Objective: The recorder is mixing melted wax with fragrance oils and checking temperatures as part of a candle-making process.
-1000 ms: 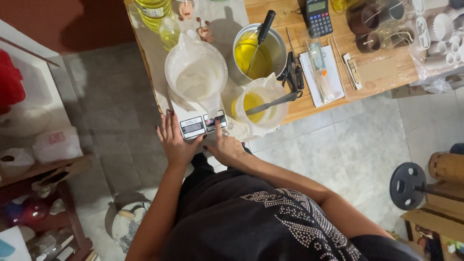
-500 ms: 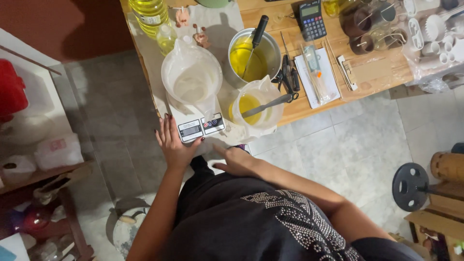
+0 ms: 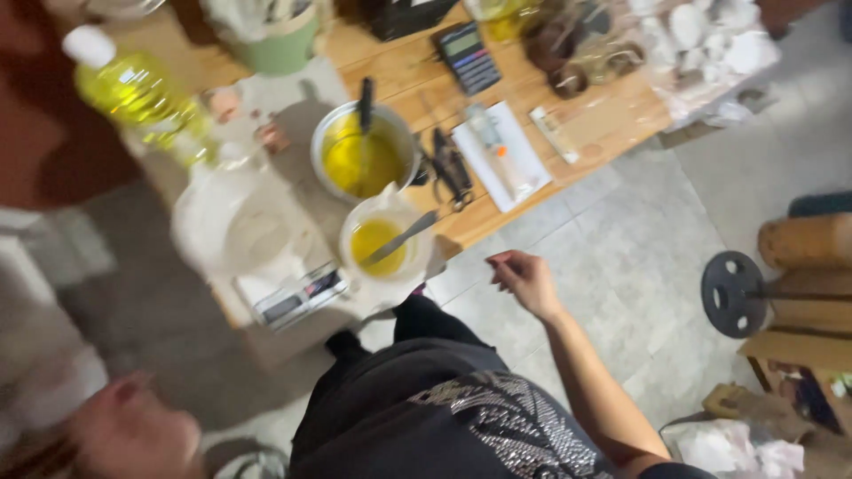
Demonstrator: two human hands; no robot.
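The table (image 3: 568,133) is bare wood, matt, with visible grain; the pot (image 3: 364,155) of yellow liquid looks like dull metal; the small jug (image 3: 383,239) beside it is translucent plastic, its liquid glossy; the large jug (image 3: 232,226) is whitish plastic, blurred; the bottle (image 3: 133,89) is clear, shiny plastic with a white cap; the scale (image 3: 297,297) has a smooth pale plastic face; the floor (image 3: 621,257) is matt grey tile; the person's top (image 3: 444,417) is black cloth with shiny studs.

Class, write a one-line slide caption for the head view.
Right hand hangs empty over grey tiles, clear of a wooden table bearing a plastic jug of yellow liquid and blurred white scale.
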